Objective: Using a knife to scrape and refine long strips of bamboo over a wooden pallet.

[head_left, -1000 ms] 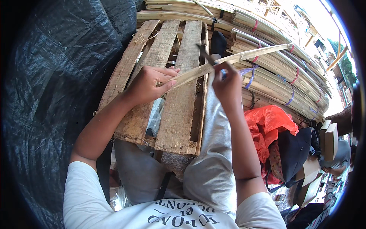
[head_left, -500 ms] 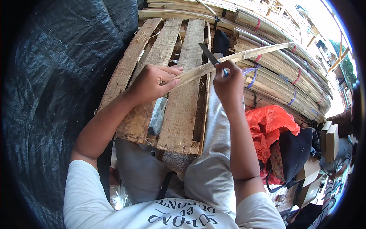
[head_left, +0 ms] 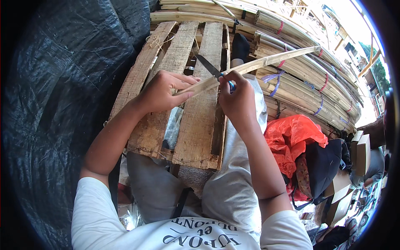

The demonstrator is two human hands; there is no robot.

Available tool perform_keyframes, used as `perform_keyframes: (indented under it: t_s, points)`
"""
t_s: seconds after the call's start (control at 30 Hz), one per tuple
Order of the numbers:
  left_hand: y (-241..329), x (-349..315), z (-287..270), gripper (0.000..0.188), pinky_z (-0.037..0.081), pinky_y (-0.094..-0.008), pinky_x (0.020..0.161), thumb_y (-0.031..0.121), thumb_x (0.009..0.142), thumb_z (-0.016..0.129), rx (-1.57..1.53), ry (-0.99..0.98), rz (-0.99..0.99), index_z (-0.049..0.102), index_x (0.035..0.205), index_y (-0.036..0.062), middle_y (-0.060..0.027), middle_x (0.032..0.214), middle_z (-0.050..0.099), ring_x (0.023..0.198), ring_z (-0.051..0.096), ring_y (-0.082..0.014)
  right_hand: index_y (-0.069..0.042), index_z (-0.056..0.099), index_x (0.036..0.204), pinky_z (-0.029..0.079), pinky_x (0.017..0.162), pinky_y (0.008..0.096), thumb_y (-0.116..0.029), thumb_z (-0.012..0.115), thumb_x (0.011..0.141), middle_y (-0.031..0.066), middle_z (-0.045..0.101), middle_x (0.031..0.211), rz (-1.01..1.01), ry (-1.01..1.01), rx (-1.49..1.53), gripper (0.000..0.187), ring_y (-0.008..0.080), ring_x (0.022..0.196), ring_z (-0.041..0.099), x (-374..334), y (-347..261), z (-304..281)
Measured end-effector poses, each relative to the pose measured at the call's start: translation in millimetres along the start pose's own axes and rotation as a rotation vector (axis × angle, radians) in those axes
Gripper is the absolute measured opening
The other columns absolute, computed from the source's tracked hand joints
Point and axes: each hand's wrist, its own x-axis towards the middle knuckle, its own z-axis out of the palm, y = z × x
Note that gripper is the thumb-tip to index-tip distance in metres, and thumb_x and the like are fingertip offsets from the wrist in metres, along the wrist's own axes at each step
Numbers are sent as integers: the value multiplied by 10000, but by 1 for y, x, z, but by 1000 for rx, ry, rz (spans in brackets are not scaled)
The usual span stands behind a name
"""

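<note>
While two hands grip, one knife meets one strip.

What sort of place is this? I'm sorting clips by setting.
Probably an outdoor bamboo-craft work spot: tied bundles of split bamboo, a wooden pallet, and a knife against a bamboo strip.

Outdoor, bright sun. Wooden pallet under the hands; black tarp left. Tied bamboo bundles right, orange bag below.
</note>
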Motion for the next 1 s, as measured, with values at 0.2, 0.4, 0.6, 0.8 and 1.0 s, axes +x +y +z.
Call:
perform_keyframes:
  t_s: [0.2,0.4,0.6,0.8,1.0]
  points:
    - [-19,-2,-14,738,322,-466,1234,283,738,876,-158,-233,139,627,1338,-66,-254,1464,564,1452,457,-361,14,675,946,514,634,449,-112,665,953,274,662,737,32,29,58,126,423,685,691,-5,11,-1]
    - [-22,0,-6,695,299,-548,1235,399,756,851,17,-221,172,682,1276,-31,-196,1378,649,1381,549,-327,18,679,960,506,609,409,-114,694,946,236,663,718,-121,121,84,134,348,611,666,-6,37,-10]
    - [-4,5,4,499,288,-567,1241,245,807,846,-33,-187,108,719,1239,31,-127,1322,696,1306,618,-301,28,675,969,477,580,314,-111,714,949,156,675,762,-46,104,56,146,169,593,613,0,50,-27]
    - [2,3,9,441,380,-481,1215,-10,826,773,-92,21,45,713,1257,62,-121,1306,705,1272,645,-277,29,669,969,480,591,310,-100,707,966,152,687,789,-51,180,89,134,170,597,606,6,44,-37]
    - [-6,5,15,464,413,-459,1196,-81,833,707,-27,17,151,704,1273,66,-101,1308,700,1216,675,-267,31,678,984,517,636,335,-116,706,966,197,715,827,-38,198,23,151,221,630,668,6,56,-30]
